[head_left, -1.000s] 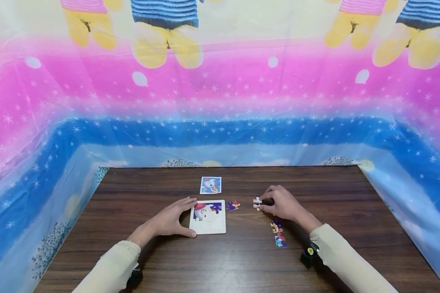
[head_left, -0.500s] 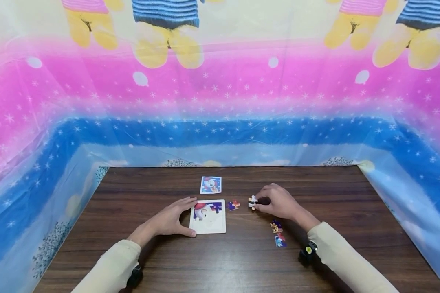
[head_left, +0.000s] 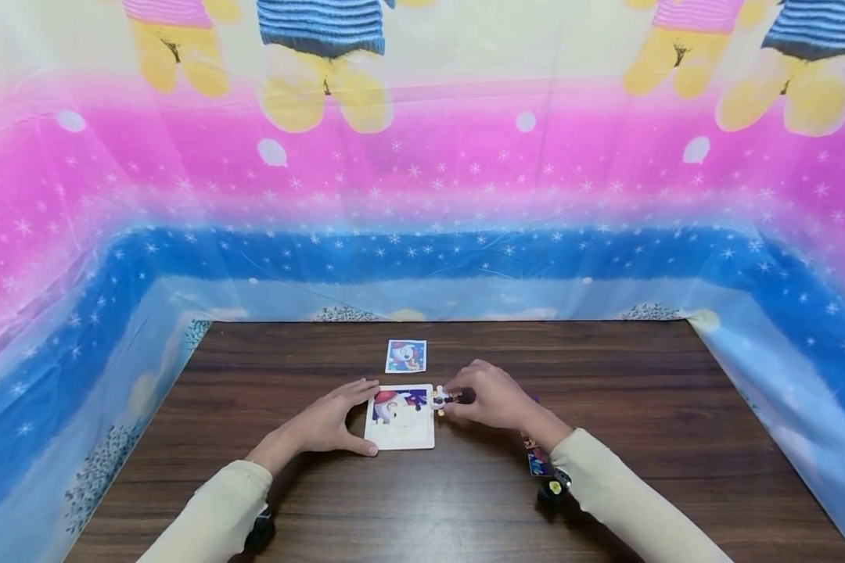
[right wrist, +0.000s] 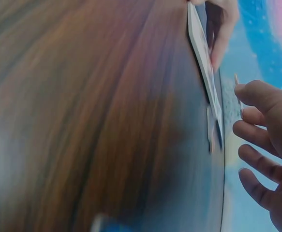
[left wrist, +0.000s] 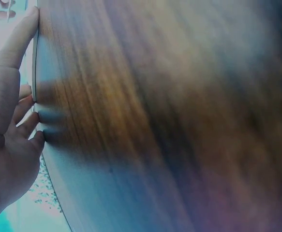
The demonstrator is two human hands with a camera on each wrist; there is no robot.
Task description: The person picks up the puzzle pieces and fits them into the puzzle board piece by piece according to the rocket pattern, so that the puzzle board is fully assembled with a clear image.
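My left hand (head_left: 324,418) holds the white puzzle tray (head_left: 422,439) by its left side, thumb at the near corner and fingers at the far one. Several joined pieces fill the tray's upper part, showing part of a white character with a red top. Between thumb and forefinger, my right hand (head_left: 493,397) pinches a mostly white puzzle piece (head_left: 439,399) at the tray's right edge. The right wrist view shows that pinched piece (right wrist: 238,94) edge-on, raised off the table. Another loose piece (right wrist: 210,130) lies beside the tray there; the head view mostly hides it.
A small picture card (head_left: 405,356) lies behind the tray. Under the right forearm are more loose pieces, one blue and red (head_left: 538,463), partly covered. The brown wooden table (head_left: 366,508) meets a printed cloth backdrop (head_left: 422,258) at its back and sides.
My right hand has carried the white piece leftward from the table's right-centre to the tray's right edge, passing over the purple-and-orange piece. My left hand and the tray have stayed put.
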